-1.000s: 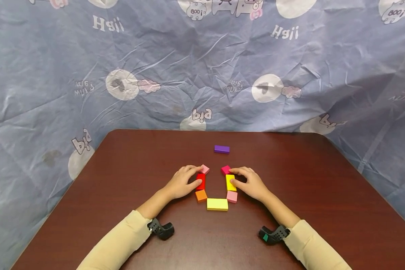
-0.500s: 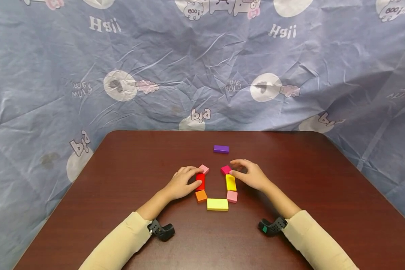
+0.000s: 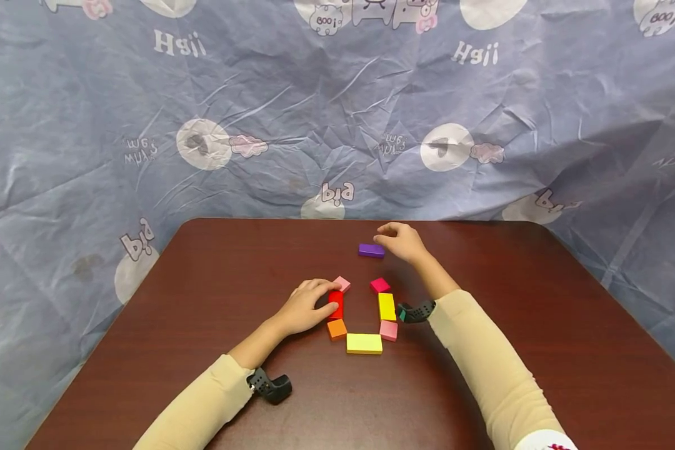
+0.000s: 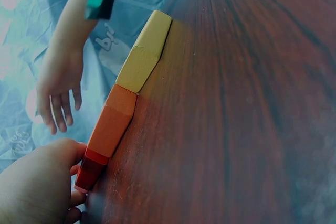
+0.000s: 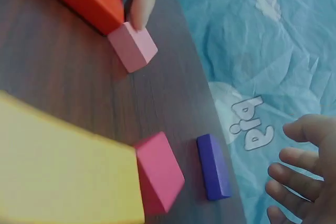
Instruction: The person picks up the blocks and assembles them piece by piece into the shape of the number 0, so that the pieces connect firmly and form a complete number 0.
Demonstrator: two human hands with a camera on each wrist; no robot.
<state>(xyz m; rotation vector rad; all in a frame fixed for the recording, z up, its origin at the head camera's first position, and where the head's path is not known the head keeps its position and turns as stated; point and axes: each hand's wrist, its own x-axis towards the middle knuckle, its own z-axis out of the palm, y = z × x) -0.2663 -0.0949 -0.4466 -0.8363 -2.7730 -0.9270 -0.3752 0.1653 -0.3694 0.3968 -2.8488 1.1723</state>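
In the head view my left hand (image 3: pixel 302 307) rests beside a red block (image 3: pixel 338 297), its thumb on that block and a finger touching a small light-pink block (image 3: pixel 344 284). The right wrist view shows that fingertip on top of the pink block (image 5: pixel 134 48). My right hand (image 3: pixel 404 242) is at the far side of the table, over the right end of a purple block (image 3: pixel 369 250). Its fingers are spread and relaxed with nothing between them; in the right wrist view a gap shows between the hand (image 5: pixel 304 174) and the purple block (image 5: pixel 214 167).
Nearer on the table (image 3: pixel 202 350), an orange block (image 3: pixel 337 329), a pale-yellow block (image 3: pixel 364 343), a pink block (image 3: pixel 389 330), a yellow block (image 3: pixel 387 307) and a magenta block (image 3: pixel 380 285) continue a U shape. A patterned blue cloth (image 3: pixel 337 112) hangs behind the far edge.
My right hand has lifted off the yellow and magenta blocks and reached away from me to the purple block. The left hand and all the blocks have stayed in place.
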